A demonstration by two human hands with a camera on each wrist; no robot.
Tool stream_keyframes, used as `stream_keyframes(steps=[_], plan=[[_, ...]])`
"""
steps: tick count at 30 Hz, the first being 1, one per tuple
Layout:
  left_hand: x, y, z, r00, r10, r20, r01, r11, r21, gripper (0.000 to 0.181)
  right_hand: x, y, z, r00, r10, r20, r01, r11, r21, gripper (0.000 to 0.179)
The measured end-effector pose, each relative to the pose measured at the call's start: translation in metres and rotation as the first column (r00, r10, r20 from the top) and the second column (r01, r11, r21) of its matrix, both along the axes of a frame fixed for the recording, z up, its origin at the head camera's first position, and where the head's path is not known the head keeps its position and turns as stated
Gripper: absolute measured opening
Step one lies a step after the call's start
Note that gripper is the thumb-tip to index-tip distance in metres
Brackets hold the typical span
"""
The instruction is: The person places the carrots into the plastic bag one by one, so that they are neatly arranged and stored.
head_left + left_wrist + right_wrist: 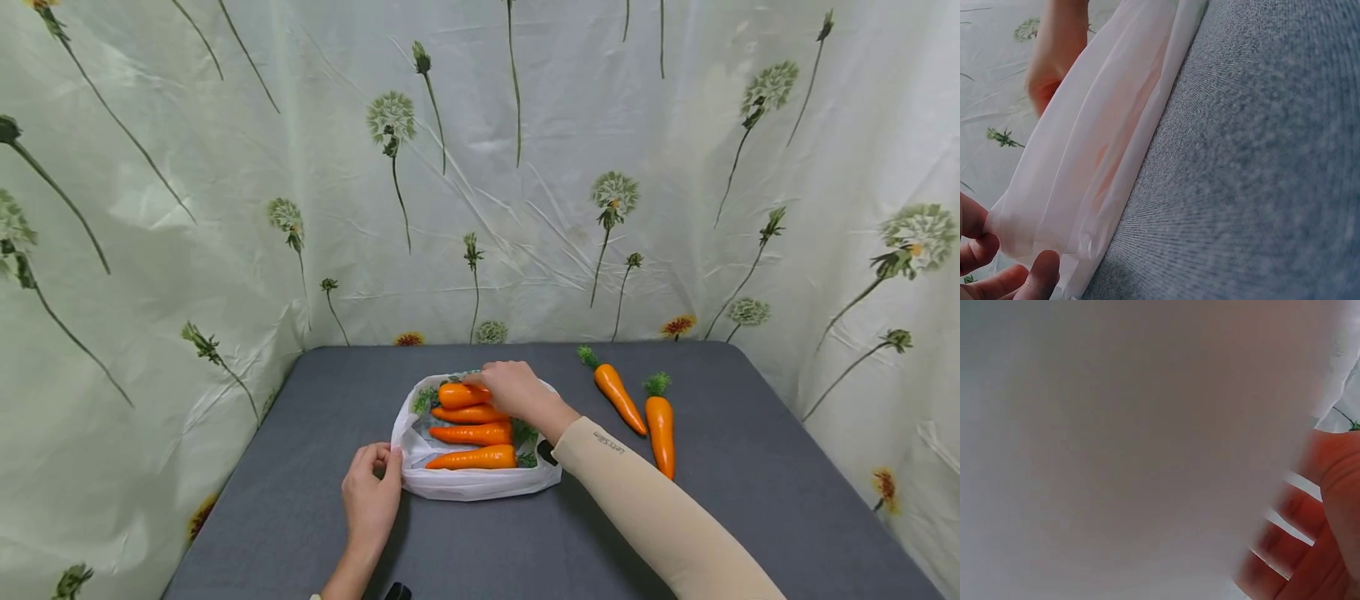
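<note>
A white plastic bag (480,487) lies with its mouth up and several orange carrots (472,458) with green tops inside. My left hand (372,492) pinches the bag's left rim between thumb and fingers; the left wrist view shows the thin plastic (1085,169) between them. Over the far side of the bag, my right hand (513,392) holds the farthest carrot (459,394), whose leafy end points left. That carrot's right part is hidden under the hand. Blurred white covers most of the right wrist view, beside the fingers of the right hand (1316,537).
Two more carrots, one farther back (618,398) and one nearer (661,435), lie on the grey table (300,500) right of the bag, close to the right forearm. A flower-printed curtain (337,167) surrounds the table's back and sides.
</note>
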State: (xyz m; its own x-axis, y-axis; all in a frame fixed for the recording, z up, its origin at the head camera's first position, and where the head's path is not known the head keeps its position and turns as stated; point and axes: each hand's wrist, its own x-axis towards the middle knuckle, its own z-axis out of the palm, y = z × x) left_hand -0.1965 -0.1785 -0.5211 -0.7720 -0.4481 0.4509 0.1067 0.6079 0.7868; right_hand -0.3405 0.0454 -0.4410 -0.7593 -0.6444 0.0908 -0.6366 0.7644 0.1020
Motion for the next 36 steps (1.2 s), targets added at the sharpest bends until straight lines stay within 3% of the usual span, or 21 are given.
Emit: stream_keyframes(steps=[8,13,19,27,34,36], plan=[[0.0,0.002,0.0,1.0,-0.004,0.012,0.004,1.0,0.023,0.018,0.0,0.008,-0.001,0.997,-0.03,0.069,0.034,0.998,-0.054,0.044],[0.003,0.003,0.001,0.998,-0.037,0.06,0.03,0.994,0.102,0.011,0.008,0.019,0.015,0.989,-0.057,0.139,0.079,0.985,-0.155,0.048],[0.004,0.003,0.002,0.993,-0.064,0.095,0.051,0.99,0.132,0.015,0.02,0.04,0.036,0.981,-0.119,0.151,0.154,0.958,-0.243,0.046],[0.003,0.002,0.003,0.992,-0.069,0.102,0.054,0.987,0.149,0.017,0.032,0.076,0.046,0.962,-0.222,0.157,0.267,0.882,-0.389,0.054],[0.004,0.003,0.004,0.992,-0.065,0.112,0.047,0.987,0.153,0.015,0.044,0.115,0.034,0.917,-0.357,0.18,0.399,0.791,-0.465,0.056],[0.004,0.003,0.004,0.992,-0.061,0.109,0.044,0.987,0.151,0.015,0.045,0.126,0.029,0.906,-0.388,0.171,0.421,0.776,-0.47,0.056]])
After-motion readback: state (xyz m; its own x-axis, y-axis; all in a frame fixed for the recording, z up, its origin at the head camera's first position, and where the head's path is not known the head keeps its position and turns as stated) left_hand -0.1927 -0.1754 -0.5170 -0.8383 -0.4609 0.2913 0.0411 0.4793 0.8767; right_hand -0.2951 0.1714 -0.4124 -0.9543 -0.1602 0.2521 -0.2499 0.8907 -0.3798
